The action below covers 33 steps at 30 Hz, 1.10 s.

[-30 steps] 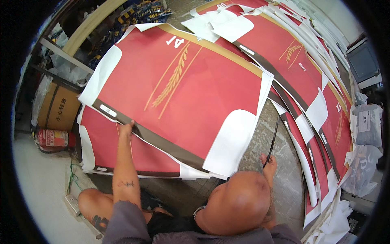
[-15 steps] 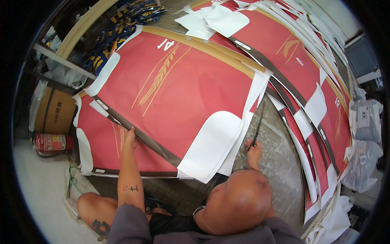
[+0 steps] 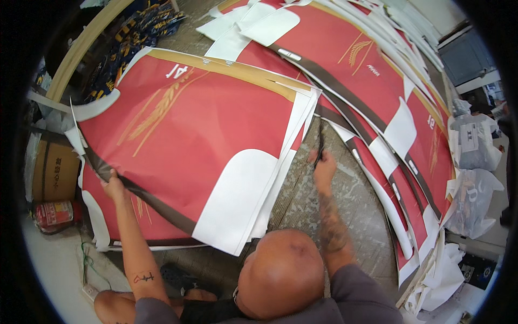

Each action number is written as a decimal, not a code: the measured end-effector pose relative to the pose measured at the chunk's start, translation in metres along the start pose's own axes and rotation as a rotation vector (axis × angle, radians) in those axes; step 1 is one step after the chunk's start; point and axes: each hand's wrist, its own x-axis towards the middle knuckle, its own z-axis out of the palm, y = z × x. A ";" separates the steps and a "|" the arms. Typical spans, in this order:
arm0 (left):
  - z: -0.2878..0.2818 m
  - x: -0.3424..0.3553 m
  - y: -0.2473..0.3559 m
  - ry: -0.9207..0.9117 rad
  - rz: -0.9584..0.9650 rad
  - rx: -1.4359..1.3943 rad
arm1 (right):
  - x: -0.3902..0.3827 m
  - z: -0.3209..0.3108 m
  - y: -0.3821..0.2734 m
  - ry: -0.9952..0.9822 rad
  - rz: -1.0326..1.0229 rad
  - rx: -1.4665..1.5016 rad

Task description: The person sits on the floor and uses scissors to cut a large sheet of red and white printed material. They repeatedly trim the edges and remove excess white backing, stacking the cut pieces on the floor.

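A large red printed sheet with a gold wheat-ear design, a brown lower band and white rounded corners lies on top of similar sheets. My left hand is closed on its brown band, lifting the left end, which curls upward. Part of a second red sheet shows beneath it. My right hand is closed around dark scissors, their blades pointing away from me. The scissors are over the floor beside the sheet's right edge, apart from it. My fingers partly hide the handles.
More red-and-white sheets and strips are piled on the right. On the left stand a cardboard box and a red fire extinguisher. Clear plastic bags sit at the far right. Worn grey floor shows between the sheets.
My left hand has pulled the brown band left and the sheet's left end has risen and curled. My right hand has moved slightly away from me with the scissors. The view has shifted right.
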 end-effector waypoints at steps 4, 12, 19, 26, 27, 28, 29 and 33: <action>-0.110 0.021 0.017 0.049 -0.413 -0.044 | 0.112 0.015 -0.031 0.164 -0.236 -0.256; -0.291 -0.069 -0.085 0.366 -0.944 0.139 | 0.247 0.085 -0.043 0.177 -0.457 -0.645; -0.324 -0.164 -0.097 0.607 -0.899 0.185 | 0.300 0.124 -0.036 0.002 -0.635 -0.878; -0.287 -0.187 -0.042 0.711 -0.870 0.057 | 0.332 0.144 -0.037 -0.140 -0.707 -0.865; -0.275 -0.181 -0.042 0.710 -0.863 0.012 | 0.334 0.143 -0.041 -0.145 -0.707 -0.851; -0.263 -0.174 -0.041 0.725 -0.851 -0.022 | 0.336 0.141 -0.045 -0.150 -0.706 -0.841; -0.251 -0.168 -0.044 0.684 -0.880 0.015 | 0.336 0.139 -0.050 -0.130 -0.734 -0.820; -0.229 -0.146 -0.056 0.712 -0.852 0.025 | 0.334 0.138 -0.071 -0.035 -0.691 -0.783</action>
